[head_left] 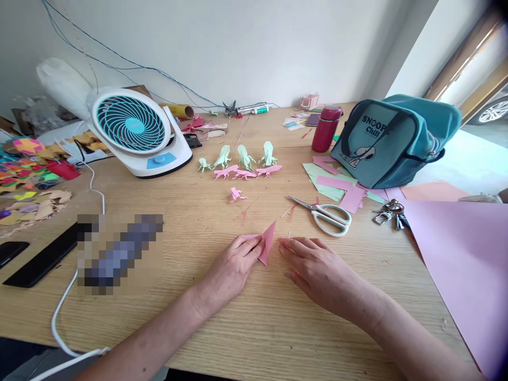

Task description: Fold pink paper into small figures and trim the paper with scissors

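Observation:
A small piece of folded pink paper (269,241) with pointed corners is held at the tabletop by my left hand (231,269), whose fingers press together on its left side. Just to the right, my right hand (319,267) rests on the wood with its fingers stretched out, apart from the paper and holding nothing. White-handled scissors (337,219) lie beyond my right hand. One small pink folded paper figure (237,195) sits farther back. Behind it are a row of pink paper figures (245,173) and several pale green ones (245,156).
At the back left stands a white fan (135,124). A teal bag (381,143), a red flask (326,128) and loose paper strips (333,182) are at the right. Keys (392,212) lie near a large pink sheet (468,264). A white cable (59,312) runs along the left.

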A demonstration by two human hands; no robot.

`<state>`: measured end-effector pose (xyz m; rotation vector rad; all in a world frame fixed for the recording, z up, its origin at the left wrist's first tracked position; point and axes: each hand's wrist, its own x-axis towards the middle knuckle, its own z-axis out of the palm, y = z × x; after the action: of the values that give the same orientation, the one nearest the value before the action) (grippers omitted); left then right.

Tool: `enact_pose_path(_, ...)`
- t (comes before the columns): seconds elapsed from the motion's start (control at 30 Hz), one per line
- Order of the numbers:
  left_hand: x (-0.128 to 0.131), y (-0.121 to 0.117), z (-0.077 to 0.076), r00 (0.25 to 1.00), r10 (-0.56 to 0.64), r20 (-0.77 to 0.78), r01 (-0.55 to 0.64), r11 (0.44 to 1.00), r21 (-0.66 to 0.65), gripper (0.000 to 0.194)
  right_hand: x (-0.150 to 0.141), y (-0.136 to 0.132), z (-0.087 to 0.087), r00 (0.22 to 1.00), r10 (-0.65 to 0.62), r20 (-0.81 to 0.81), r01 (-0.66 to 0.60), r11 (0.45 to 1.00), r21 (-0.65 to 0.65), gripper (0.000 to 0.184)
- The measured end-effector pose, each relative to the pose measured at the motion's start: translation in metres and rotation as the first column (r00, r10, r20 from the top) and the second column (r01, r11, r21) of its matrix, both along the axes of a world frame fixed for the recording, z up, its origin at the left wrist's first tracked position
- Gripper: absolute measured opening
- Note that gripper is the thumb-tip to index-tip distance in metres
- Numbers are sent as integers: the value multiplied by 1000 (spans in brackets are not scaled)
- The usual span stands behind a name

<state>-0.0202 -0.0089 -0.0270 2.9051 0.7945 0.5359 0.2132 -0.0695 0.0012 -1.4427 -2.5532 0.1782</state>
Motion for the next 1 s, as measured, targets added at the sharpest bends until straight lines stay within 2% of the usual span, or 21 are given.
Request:
enact_pose_path(0.13,0,2,-1,999,21,-35,-21,1000,-17,42,1,0,2,1000,1,7,-1,1000,-3,37)
enact_pose_path(0.3,2,0,8,996,45,-75,-49,998,-49,41,-3,-4,2,999,-18,34,18,1000,10,42)
enact_pose_path(0.47,0,-2,12,992,51,-117,-59,996,-69,55,-13,-13,-4,989,-78,124,68,994,83,61)
enact_pose_path(0.53,-1,-2,12,991,39,-125,-48,996,-69,59,-15,-16,-6,982,-100,162,84,991,102,64)
enact_pose_path(0.67,-1,-2,12,988,37,-150,-46,997,-54,59,-15,-18,-10,957,-172,232,146,981,127,61)
enact_pose_path(0.8,2,-2,14,979,47,-198,-52,998,-22,64,-9,-13,-12,901,-322,291,289,945,152,59)
enact_pose_path(1.0,3,-4,14,970,50,-238,-52,999,-2,73,1,-1,-5,848,-441,294,397,896,197,47)
